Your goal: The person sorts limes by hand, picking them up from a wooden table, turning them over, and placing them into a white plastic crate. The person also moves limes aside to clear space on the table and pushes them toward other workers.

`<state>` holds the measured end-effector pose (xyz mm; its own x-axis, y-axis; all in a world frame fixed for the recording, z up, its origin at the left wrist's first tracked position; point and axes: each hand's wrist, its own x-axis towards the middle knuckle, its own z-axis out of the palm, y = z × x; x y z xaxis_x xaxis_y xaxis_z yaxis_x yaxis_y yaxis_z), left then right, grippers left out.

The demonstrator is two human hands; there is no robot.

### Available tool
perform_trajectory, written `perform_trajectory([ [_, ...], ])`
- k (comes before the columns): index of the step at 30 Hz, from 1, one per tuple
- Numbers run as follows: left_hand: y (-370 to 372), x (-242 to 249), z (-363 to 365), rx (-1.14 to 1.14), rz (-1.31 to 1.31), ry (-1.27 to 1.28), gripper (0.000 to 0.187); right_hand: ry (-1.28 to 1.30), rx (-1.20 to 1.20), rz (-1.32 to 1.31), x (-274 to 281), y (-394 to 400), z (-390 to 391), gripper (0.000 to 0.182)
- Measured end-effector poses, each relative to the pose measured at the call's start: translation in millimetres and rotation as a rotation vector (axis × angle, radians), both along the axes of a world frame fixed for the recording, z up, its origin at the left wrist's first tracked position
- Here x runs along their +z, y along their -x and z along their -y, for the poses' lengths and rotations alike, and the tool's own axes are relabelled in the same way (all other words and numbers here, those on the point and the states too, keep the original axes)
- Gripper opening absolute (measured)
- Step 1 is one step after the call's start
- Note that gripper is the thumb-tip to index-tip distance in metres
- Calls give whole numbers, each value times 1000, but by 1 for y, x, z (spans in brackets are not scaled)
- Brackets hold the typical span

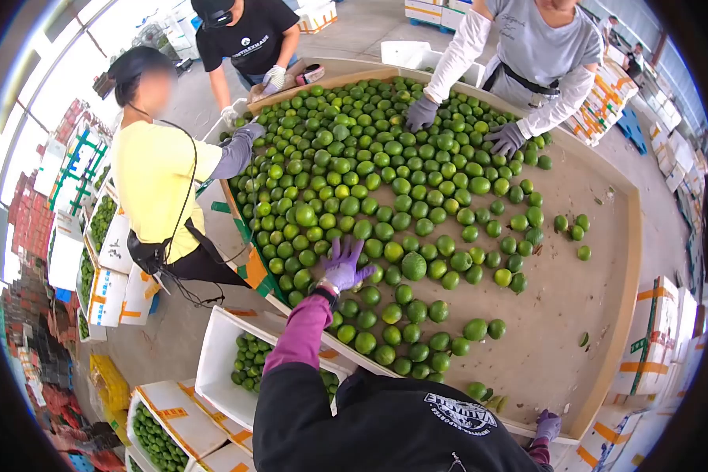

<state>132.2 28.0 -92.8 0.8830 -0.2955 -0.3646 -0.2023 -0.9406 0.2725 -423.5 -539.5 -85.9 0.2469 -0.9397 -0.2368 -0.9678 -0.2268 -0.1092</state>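
My left hand [344,266], in a purple glove, lies with fingers spread on top of the green limes [370,173]. The limes cover the left and middle of a wide table [574,307] with a raised wooden rim. At the near right corner, my right hand [548,425], also in a purple glove, is closed over the table's rim [519,429]. A few loose limes [476,389] lie along the near side, to the left of that hand. Below my left forearm stands a white foam box [220,354] with limes inside.
Across the table, a person in grey gloves [507,140] touches the limes. A person in a yellow shirt [153,177] reaches in from the left; another in black [248,39] stands at the far corner. Stacked boxes [649,338] stand at the right, lime-filled boxes [157,436] lower left.
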Motion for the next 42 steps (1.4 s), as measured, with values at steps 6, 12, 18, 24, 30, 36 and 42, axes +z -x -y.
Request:
perform_trajectory([
  [6,-54,12,29,360,-65,-28,99,-35,-34,74,-6,3,8,35],
  [12,-48,-9,4,207,-104,89,105,44,-13,55,29,-24,-22,30],
  [18,30,6,9,-27,-217,-83,116,81,-10,-82,24,-16,-21,32],
  [24,3,-23,11,112,60,-65,101,76,-68,-82,14,-12,-12,38],
  [30,-71,-26,37,458,-44,-32,86,175,-21,-51,4,-1,-7,33],
  [36,-81,-12,70,222,185,-6,88,370,53,63,-17,2,-24,28],
  [42,34,-9,194,-346,105,39,100,61,-97,-175,46,-34,-38,36],
])
